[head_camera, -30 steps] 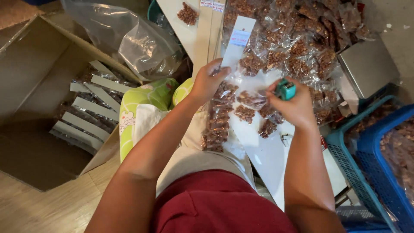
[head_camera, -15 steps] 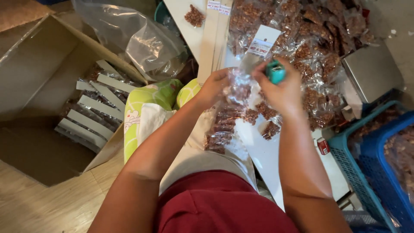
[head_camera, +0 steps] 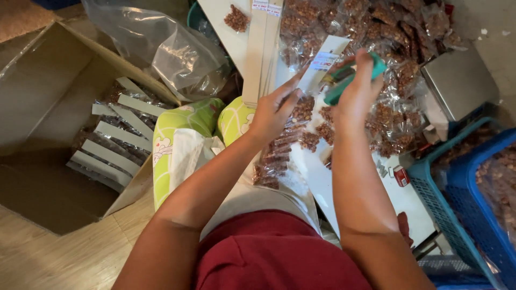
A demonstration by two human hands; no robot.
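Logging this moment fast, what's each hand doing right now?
Left hand: open, fingers on the strip of snack packets.
Right hand: closed around a green stapler.

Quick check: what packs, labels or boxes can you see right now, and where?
Header card: white strip with a colour patch, by both hands.
Snack bags: clear, brown contents, piled on the table.
Cardboard box: brown, open, left; holds carded packs.
Labels: small white tags, top.

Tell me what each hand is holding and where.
Right hand grips a teal stapler around its body. Left hand steadies the packet's white card header with its fingertips.
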